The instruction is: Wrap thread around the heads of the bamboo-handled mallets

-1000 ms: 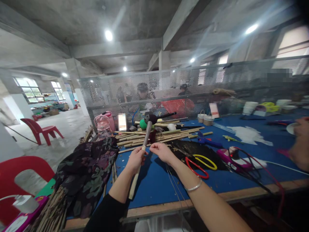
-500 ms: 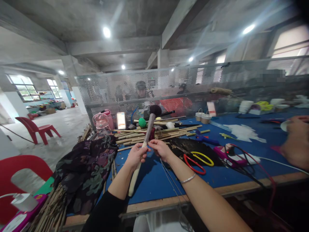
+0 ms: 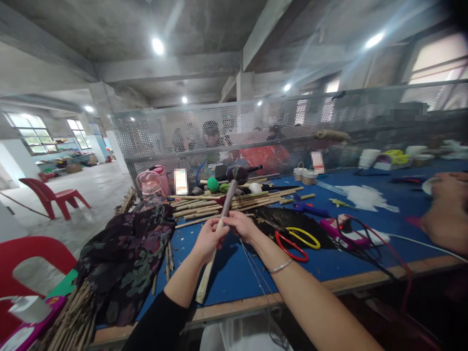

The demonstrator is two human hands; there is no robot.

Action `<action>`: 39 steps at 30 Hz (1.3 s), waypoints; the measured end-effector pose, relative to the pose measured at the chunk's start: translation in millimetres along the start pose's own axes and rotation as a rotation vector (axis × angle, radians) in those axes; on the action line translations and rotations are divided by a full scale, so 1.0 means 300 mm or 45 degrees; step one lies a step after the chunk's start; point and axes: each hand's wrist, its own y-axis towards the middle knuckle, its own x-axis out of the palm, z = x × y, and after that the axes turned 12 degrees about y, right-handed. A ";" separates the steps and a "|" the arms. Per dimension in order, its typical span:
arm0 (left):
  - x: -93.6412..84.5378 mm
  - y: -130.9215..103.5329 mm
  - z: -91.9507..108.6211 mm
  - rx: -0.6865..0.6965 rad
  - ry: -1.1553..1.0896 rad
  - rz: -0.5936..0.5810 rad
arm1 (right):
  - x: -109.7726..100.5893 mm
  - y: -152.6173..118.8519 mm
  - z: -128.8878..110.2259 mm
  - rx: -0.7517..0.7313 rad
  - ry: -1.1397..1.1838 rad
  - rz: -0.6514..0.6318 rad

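Note:
A pale stick (image 3: pixel 206 282) slants up from the table's front edge, its upper part wrapped in greyish-purple material and topped by a dark round head (image 3: pixel 237 174). My left hand (image 3: pixel 211 239) is closed round the stick at the lower end of the wrap. Against the stick at the same height, my right hand (image 3: pixel 239 225) pinches at the wrap's lower edge; what its fingertips hold is too small to name. Thin strings (image 3: pixel 256 265) hang below my right hand over the table edge. Red and yellow handled scissors (image 3: pixel 292 242) lie right of my right hand.
Bamboo sticks (image 3: pixel 197 207), a green ball (image 3: pixel 212 184) and a white ball (image 3: pixel 255 187) lie behind the hands on the blue table (image 3: pixel 234 282). Dark patterned cloth (image 3: pixel 127 263) is at left, a purple power strip (image 3: pixel 343 234) at right. Another person's hand (image 3: pixel 446 214) shows far right.
The round head has tilted, showing lighter strands at its top of the stick. My right hand has moved slightly left, closer against the stick. The whole view has shifted a little.

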 end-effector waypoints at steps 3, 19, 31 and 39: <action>-0.008 0.012 -0.009 0.064 0.078 -0.001 | 0.001 0.009 0.008 -0.026 0.035 -0.056; -0.009 0.004 -0.001 -0.015 0.158 0.033 | -0.005 0.010 0.005 -0.085 -0.030 -0.029; -0.024 0.019 -0.017 0.112 0.211 0.165 | 0.003 0.000 0.003 -0.086 -0.075 0.123; -0.027 0.010 0.001 0.110 0.081 -0.117 | -0.013 0.004 -0.004 0.069 0.129 -0.068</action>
